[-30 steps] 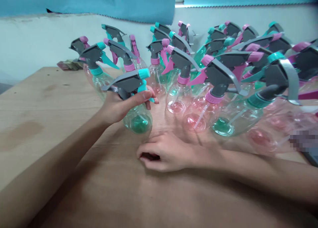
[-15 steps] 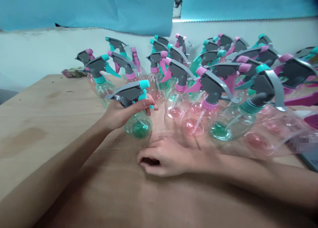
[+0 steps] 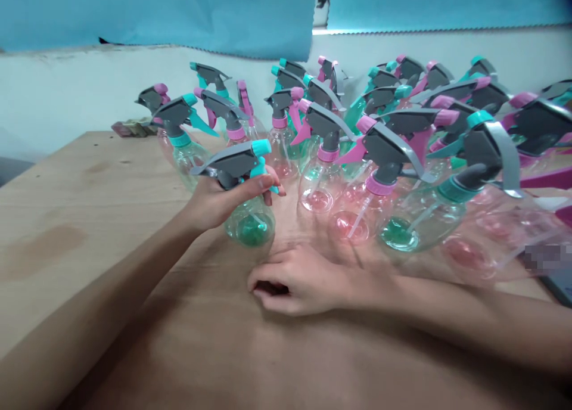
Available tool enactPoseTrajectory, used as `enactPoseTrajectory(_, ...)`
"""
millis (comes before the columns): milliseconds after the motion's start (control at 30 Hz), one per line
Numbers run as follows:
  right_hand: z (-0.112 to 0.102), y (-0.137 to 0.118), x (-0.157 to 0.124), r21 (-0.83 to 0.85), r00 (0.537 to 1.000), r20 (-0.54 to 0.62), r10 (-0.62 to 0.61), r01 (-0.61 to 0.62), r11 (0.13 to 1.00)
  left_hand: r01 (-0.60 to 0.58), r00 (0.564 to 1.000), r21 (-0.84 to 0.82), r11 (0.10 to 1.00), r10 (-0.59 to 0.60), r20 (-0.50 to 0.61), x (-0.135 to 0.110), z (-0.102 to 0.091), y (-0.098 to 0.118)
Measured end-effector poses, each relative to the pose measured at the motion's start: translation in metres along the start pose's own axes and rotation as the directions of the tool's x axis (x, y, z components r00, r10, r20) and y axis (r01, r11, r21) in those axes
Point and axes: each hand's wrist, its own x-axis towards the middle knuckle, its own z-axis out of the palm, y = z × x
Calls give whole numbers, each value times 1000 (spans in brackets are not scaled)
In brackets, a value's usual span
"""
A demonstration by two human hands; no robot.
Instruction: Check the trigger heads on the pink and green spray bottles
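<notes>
My left hand [image 3: 214,202] is wrapped round the neck of a clear green spray bottle [image 3: 251,226] with a grey head and a teal nozzle and trigger. Its fingers pass behind the trigger, and the bottle's base is close to the tabletop. Nearer to me, my right hand [image 3: 299,282] rests on the wooden table [image 3: 187,338], loosely curled into a fist with a dark hollow between thumb and fingers. Nothing shows in that hollow. Just beyond the right hand stands a pink spray bottle [image 3: 351,224], and beside it a green one [image 3: 400,234].
Several more pink and green spray bottles [image 3: 319,198] crowd the back and right of the table. A small bundle [image 3: 134,127] lies at the back left edge. Behind are a white wall [image 3: 67,94] and blue cloth [image 3: 179,16]. A dark-edged flat object [image 3: 556,288] lies at right.
The view has shifted very slightly, so the bottles at right appear a little further right. Both hands keep their places, and the left still grips the spray bottle.
</notes>
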Motion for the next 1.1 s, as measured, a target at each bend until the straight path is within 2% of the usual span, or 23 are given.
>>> enactPoseTrajectory(367,-3,-2,1,-4,1000,21,0,0,1000,14,1000,-27,1000,-13,16,0,-1,-2)
enactPoseTrajectory(600,-2,-1,0,-8,1000,10,-6,6,1000,70,997,-35,997,-71,-39,1,2,2)
enactPoseTrajectory(1100,-4,-3,0,1,1000,22,10,-10,1000,52,997,-59,997,-55,-45,-1,1,-5)
